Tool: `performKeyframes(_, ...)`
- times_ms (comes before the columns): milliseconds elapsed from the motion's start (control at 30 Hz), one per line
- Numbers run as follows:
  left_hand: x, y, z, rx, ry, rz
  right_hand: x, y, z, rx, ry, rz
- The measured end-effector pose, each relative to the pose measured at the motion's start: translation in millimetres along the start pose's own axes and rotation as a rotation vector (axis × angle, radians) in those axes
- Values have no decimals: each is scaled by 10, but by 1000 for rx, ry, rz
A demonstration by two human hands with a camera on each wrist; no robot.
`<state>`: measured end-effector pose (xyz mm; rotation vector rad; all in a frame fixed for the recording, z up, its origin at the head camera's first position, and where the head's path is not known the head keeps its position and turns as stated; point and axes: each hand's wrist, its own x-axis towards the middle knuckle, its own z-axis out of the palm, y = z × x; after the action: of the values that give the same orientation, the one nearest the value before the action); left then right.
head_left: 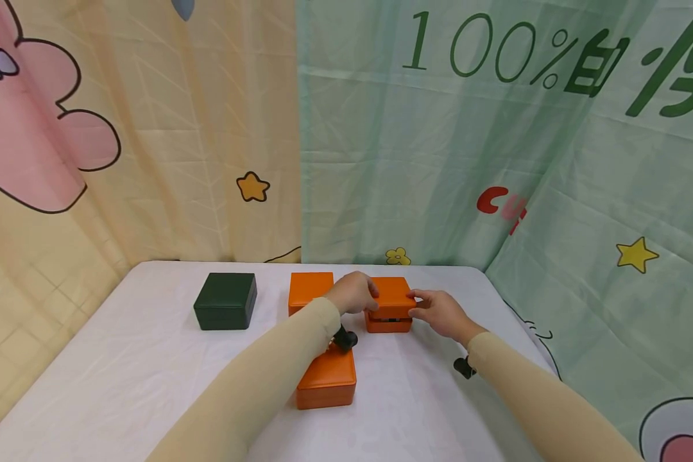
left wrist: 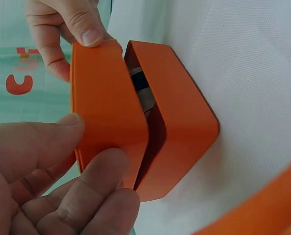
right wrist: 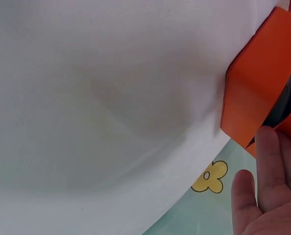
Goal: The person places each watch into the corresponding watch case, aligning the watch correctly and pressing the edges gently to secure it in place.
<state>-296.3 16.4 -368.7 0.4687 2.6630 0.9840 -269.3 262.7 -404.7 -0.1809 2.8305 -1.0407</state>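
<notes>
Grip, left: left hand [head_left: 355, 294] curls over the left edge of the lid [head_left: 389, 292] of the far orange box [head_left: 388, 307], thumb and fingers [left wrist: 94, 193] pinching it.
Grip, right: right hand [head_left: 441, 313] holds the lid's right edge, thumb on top and fingers [right wrist: 270, 166] under the rim.
Lid: raised a crack off the box's base [left wrist: 177, 122], open at the front; something dark and pale shows in the gap, too hidden to name.
Box position: far middle of the white table [head_left: 121, 378], just right of another orange box [head_left: 308, 290].
Arms: both forearms in beige sleeves reach forward, left one crossing over a nearer orange box [head_left: 326, 378].
Also there: dark green box [head_left: 226, 300], well left of the orange ones.
Hidden: left arm covers part of the nearer box; right wrist view cuts the held box off at the frame edge.
Hard to tell: how much of the right palm touches the lid.
</notes>
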Motion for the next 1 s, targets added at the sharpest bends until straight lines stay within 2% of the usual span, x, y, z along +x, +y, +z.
performKeyframes(267,16,17,8,5,-71,-34,-19,0,54,-1,-6,33)
performKeyframes(600,-1,56,-12,-36,-89,-82,-25,-12,45,-18,-7,42)
performKeyframes(767,-31,60,-31,-23,-96,-69,-21,-38,31,-65,-14,13)
performKeyframes(1000,-90,89,-108,23,-145,-39,-8,-136,-22,-180,-39,-44)
